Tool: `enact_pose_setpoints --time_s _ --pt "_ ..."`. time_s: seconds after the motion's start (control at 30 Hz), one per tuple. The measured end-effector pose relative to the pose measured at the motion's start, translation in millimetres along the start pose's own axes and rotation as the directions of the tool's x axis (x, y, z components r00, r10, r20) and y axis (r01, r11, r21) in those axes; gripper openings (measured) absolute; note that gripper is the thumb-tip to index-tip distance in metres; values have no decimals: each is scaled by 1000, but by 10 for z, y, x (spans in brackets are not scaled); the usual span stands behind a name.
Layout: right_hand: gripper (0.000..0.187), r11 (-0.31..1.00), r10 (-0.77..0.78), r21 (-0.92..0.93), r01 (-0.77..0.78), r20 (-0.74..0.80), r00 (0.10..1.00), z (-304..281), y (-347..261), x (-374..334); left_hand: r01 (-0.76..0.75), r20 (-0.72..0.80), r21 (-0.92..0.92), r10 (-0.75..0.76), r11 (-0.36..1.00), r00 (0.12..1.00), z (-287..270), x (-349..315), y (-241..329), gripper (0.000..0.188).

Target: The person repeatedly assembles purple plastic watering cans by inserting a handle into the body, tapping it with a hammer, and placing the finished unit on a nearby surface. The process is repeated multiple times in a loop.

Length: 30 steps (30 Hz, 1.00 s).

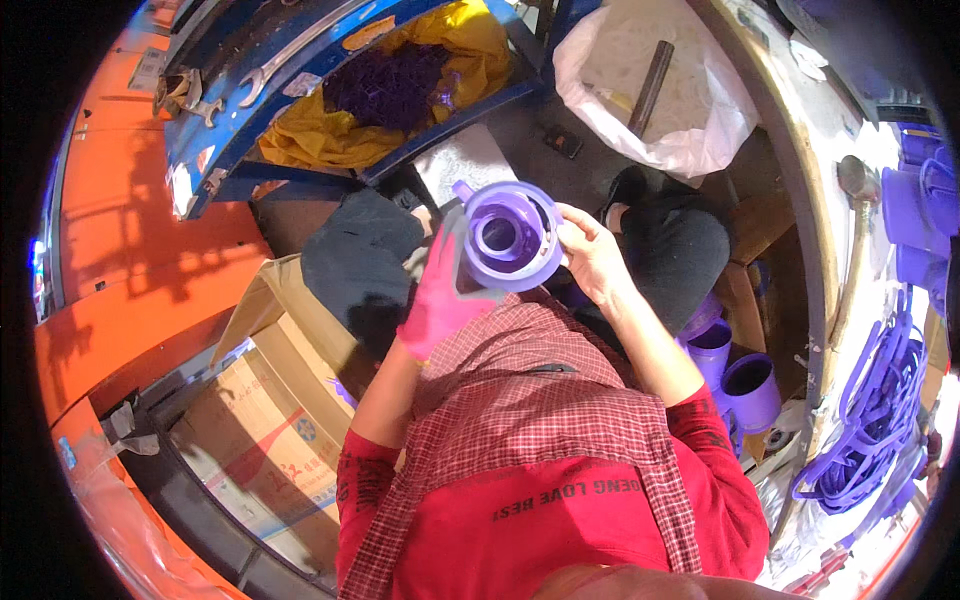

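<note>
A round purple plastic cup-shaped part [490, 268] is held up over my lap, its ringed opening facing up. A small tab sticks out at its upper left. My left hand [440, 300], in a pink glove with grey fingers, is wrapped round its left side and underside. My bare right hand [594, 255] grips the right rim between thumb and fingers; a pale spot shows on the rim by the fingertips. Below my right forearm, several purple cup-shaped pieces [750, 388] stand in and around a cardboard box.
Ahead, a blue metal frame [440, 148] holds a yellow bag [475, 40] of dark purple scraps; a wrench [300, 50] lies on it. A white sack [690, 150] with a dark rod stands beyond. Right, a bench carries a hammer [858, 185] and purple strips [870, 400]. Left is an open carton [250, 440].
</note>
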State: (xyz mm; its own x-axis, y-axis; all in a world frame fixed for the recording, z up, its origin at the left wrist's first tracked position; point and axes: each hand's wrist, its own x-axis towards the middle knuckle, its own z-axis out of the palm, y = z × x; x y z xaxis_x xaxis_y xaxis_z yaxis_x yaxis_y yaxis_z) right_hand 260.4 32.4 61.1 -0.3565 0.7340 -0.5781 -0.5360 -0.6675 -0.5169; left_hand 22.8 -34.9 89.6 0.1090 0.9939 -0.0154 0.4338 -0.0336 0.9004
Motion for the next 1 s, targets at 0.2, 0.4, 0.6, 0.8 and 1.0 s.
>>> enact_pose_setpoints --time_s 0.2,0.4,0.6,0.8,1.0 --pt "71 693 -161 -695 190 108 981 -295 346 203 168 194 253 -220 953 956 -61 120 -666 102" --pt "90 229 -218 -955 187 137 966 -258 434 250 51 379 443 -238 895 894 -90 352 -1023 100" --pt "92 19 -258 -984 175 164 952 -200 467 243 42 458 485 -296 873 838 -127 450 -1029 101" --pt "92 -97 -239 -984 153 172 956 -147 431 254 -12 509 509 -290 861 810 -151 537 -954 104" --pt "89 -170 -284 -969 177 221 933 -124 433 265 -54 523 494 -246 868 816 -147 577 -940 108"
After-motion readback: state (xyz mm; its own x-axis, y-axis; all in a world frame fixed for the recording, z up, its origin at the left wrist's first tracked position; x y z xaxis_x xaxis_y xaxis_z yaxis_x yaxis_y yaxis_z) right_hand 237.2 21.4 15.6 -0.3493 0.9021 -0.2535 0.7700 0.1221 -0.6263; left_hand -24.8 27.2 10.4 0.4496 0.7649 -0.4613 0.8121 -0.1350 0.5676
